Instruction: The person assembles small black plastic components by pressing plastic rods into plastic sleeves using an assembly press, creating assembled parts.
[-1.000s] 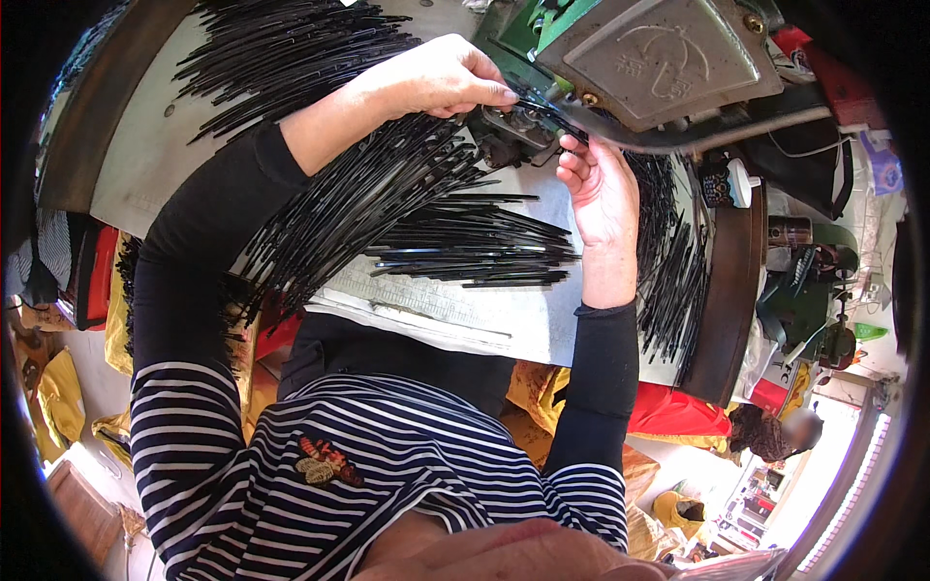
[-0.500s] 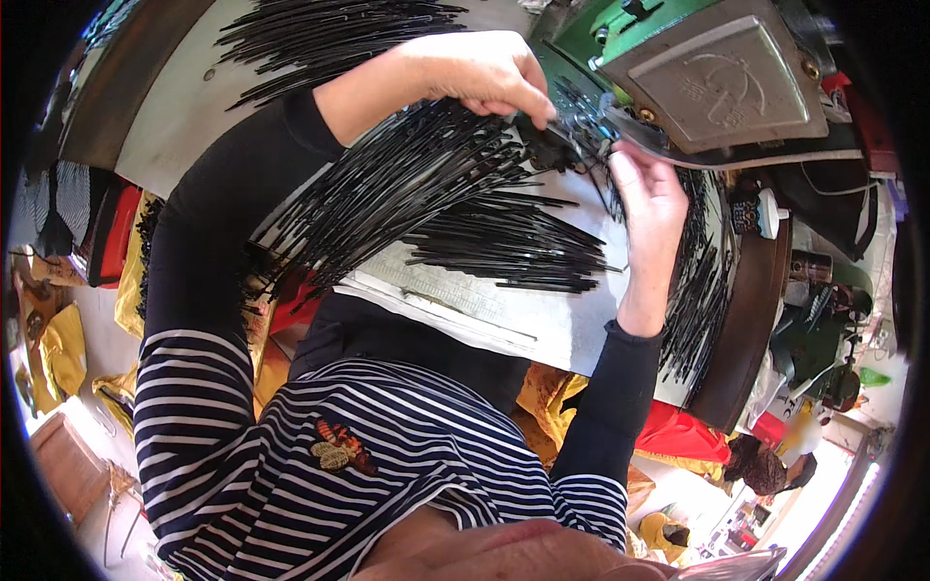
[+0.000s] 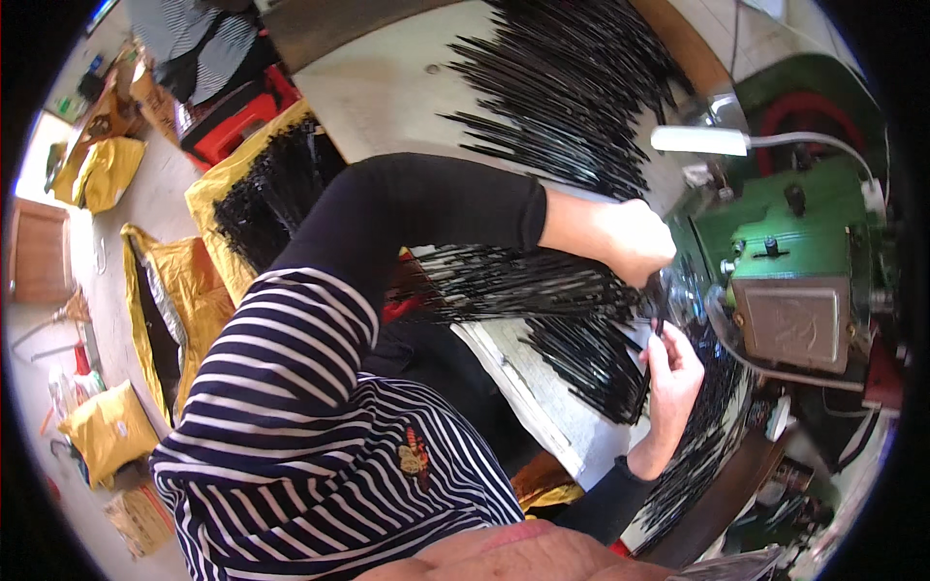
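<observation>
My left hand (image 3: 635, 240) is closed on the end of a thick bundle of thin black rods (image 3: 523, 283) that fans out across the light table (image 3: 387, 97), right beside the green machine (image 3: 794, 261). My right hand (image 3: 670, 382) sits just below it, fingers pinched on a single black rod (image 3: 657, 327) held upright near the machine's front. My black sleeves and striped top fill the lower middle of the view.
More black rods lie in a large heap (image 3: 572, 87) at the table's far side and in a smaller pile (image 3: 591, 363) near my right hand. A white lamp (image 3: 699, 140) hangs over the machine. Yellow sacks (image 3: 179, 290), a red stool (image 3: 232, 111) and another person (image 3: 189, 39) are on my left.
The view has swung round, so the table and machine now lie to the right. Both hands stay at the machine's front, the left still gripping the bundle, the right still pinching a rod.
</observation>
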### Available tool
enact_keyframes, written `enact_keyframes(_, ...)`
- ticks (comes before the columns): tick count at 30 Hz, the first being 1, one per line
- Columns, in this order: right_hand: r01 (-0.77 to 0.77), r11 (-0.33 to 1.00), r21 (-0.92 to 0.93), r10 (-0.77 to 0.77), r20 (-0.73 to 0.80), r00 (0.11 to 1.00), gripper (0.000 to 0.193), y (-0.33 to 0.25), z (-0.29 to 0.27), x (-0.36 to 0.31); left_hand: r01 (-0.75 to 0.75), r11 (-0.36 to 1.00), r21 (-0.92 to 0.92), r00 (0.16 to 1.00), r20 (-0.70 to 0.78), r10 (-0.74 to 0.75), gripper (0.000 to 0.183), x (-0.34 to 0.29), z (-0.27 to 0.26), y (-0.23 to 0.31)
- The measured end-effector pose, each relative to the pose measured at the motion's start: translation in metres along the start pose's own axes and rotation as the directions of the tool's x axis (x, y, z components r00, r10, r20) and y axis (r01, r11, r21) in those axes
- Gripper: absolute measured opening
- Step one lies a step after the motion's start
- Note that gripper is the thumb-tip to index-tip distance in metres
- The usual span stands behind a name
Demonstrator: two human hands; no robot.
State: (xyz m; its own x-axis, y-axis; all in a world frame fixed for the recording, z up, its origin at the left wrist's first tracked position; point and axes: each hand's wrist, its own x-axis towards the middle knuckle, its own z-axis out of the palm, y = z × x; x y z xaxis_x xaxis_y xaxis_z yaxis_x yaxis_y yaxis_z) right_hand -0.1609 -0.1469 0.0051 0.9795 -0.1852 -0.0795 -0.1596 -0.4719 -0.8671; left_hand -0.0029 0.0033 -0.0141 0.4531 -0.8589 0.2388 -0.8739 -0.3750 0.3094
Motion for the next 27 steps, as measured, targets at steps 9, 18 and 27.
enact_keyframes(9, -0.161, 0.953, 0.258, 0.154, 0.044, 0.987, 0.030, -0.006, -0.004, -0.006, -0.069, 0.927, -0.369, 0.977, 0.164, 0.138, 0.024, 0.021, -0.001, -0.013)
enact_keyframes(18, -0.195, 0.926, 0.324, 0.141, 0.182, 0.973, 0.030, -0.004, -0.004, 0.007, 0.304, 0.404, -0.863, 0.952, 0.293, -0.092, 0.027, 0.015, -0.004, -0.010)
enact_keyframes(27, -0.190, 0.920, 0.343, 0.136, 0.176, 0.975, 0.033, -0.001, -0.006, -0.001, 0.269, 0.210, -0.940, 0.961, 0.248, -0.119, 0.026, 0.015, 0.007, 0.006)
